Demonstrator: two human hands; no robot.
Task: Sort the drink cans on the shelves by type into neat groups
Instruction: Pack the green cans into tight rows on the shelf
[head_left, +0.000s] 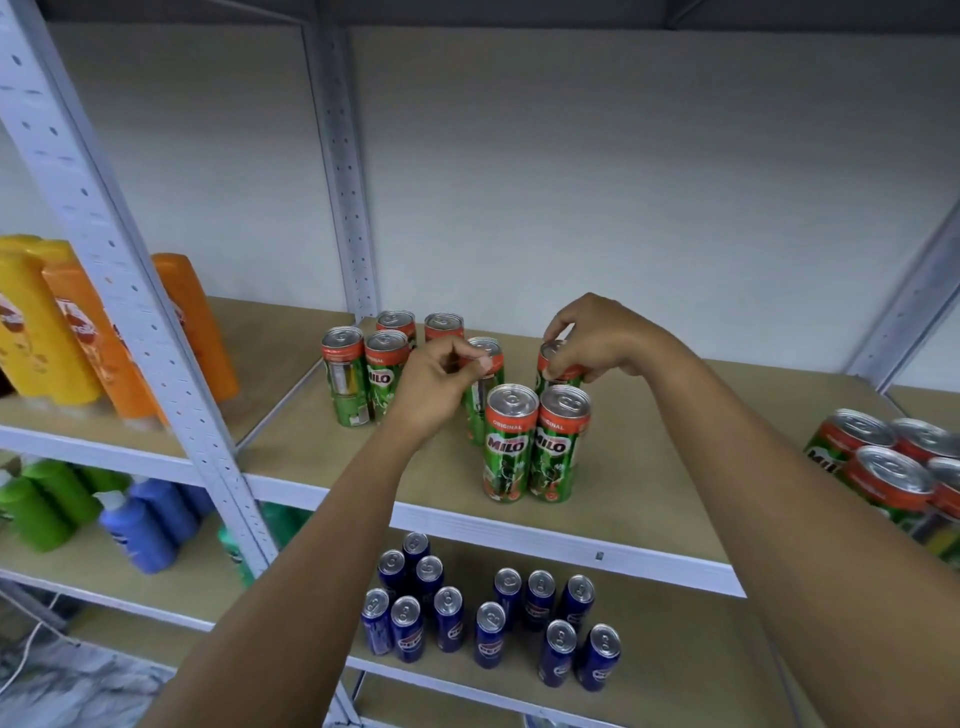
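Milo cans (511, 441), green with red tops, stand upright on the upper shelf (649, 499): a cluster at back left, two touching side by side at the front, more at the far right edge. Right hand (597, 338) grips the top rim of one can (558, 370) just behind the front pair, fingers curled round it. Left hand (436, 382) has fingers curled at another can (480, 405); whether it actually pinches the can, cannot tell. Blue cans (488, 634) stand in two loose groups on the lower shelf (665, 670). Orange and yellow bottles (78, 338) occupy the neighbouring bay, left.
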